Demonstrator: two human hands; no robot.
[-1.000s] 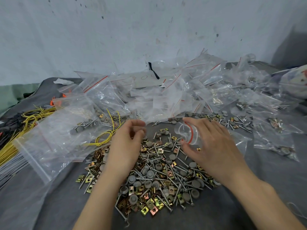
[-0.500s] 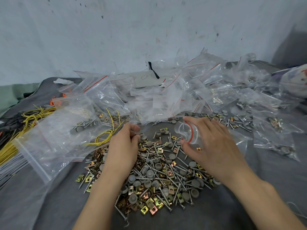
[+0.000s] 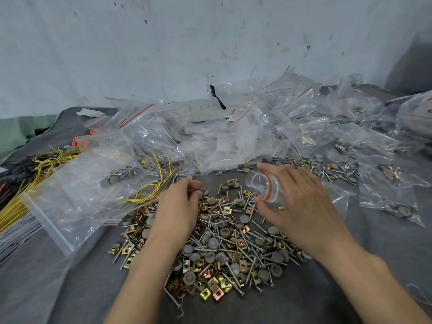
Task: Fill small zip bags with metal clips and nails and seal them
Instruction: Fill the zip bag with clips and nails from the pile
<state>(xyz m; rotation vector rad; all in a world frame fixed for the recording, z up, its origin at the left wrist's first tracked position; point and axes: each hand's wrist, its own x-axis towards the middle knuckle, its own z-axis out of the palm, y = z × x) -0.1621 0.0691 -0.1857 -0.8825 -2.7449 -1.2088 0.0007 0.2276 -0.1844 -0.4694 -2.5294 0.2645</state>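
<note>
I have right hand [image 3: 301, 206] pinching small clear red-striped zip bag [image 3: 261, 185], mouth open, at far edge of pile. Left hand [image 3: 180, 206] curled; can't tell if holding anything. Loose heap of gold metal clips and steel nails [image 3: 224, 249] mostly unbagged. Filled clear bags [image 3: 233, 136] stacked behind.

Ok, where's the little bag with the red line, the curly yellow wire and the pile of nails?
small zip bag [image 3: 260, 185]: head view, on its open mouth.
yellow wire [image 3: 142, 199]: head view, on the loop's lower strands.
pile of clips and nails [image 3: 224, 244]: head view, on its middle.
</note>
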